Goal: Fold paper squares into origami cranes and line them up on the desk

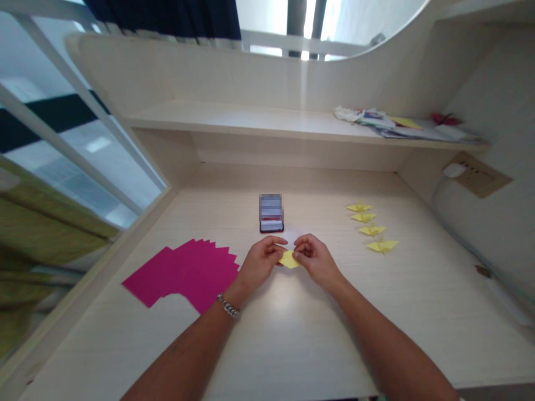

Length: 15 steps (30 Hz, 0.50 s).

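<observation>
Between my two hands is a small folded piece of yellow paper (289,260), its lower edge coming to a blunt point. My left hand (264,257), with a chain bracelet on the wrist, pinches its left side. On the right side, the thumb and fingers of my right hand (314,256) close on the same paper. Just beyond my hands lies a phone (271,213), its screen blurred. Pink paper sheets (188,273) are fanned out to the left, partly behind my left forearm. Several folded yellow paper cranes (382,245) stand in a row at the right.
A raised shelf (267,120) runs along the back of the desk (288,345), with papers (401,127) piled at its right end. A plug (455,170) sits in the right wall socket, its cable trailing down the desk's right side. Metal bars (83,106) border the left.
</observation>
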Tool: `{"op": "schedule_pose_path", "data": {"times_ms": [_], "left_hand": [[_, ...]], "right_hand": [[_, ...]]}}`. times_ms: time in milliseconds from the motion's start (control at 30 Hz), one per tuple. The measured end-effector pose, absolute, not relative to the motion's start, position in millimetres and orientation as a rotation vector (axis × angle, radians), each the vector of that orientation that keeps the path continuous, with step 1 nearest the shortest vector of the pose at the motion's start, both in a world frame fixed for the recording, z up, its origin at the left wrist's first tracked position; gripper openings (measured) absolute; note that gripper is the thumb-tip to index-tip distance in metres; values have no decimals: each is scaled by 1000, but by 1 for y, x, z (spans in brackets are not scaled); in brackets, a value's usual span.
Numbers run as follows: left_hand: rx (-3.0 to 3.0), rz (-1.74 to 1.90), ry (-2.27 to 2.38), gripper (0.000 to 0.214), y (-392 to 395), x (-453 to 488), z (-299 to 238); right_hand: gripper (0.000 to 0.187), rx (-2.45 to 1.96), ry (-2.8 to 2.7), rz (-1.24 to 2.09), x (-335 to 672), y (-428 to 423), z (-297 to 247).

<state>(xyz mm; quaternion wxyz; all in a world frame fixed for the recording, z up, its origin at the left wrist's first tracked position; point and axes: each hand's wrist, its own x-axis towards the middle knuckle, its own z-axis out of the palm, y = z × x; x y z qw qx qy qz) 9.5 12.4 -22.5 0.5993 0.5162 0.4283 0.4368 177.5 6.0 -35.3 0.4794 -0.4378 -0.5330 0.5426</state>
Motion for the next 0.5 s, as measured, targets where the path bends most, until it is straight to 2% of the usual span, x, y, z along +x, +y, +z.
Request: {"op": "schedule_pose_path", "data": {"times_ms": [300, 400, 500], "left_hand": [[1301, 1037, 1037, 29, 12, 8, -31], [1235, 1080, 1029, 37, 10, 12, -27], [1275, 999, 994, 34, 9, 14, -26]], "right_hand": [[30, -1098, -1323, 1397, 175, 4, -34], [30, -1098, -1244, 1344, 174, 4, -27], [33, -1113, -1143, 1271, 171, 4, -22]]}}
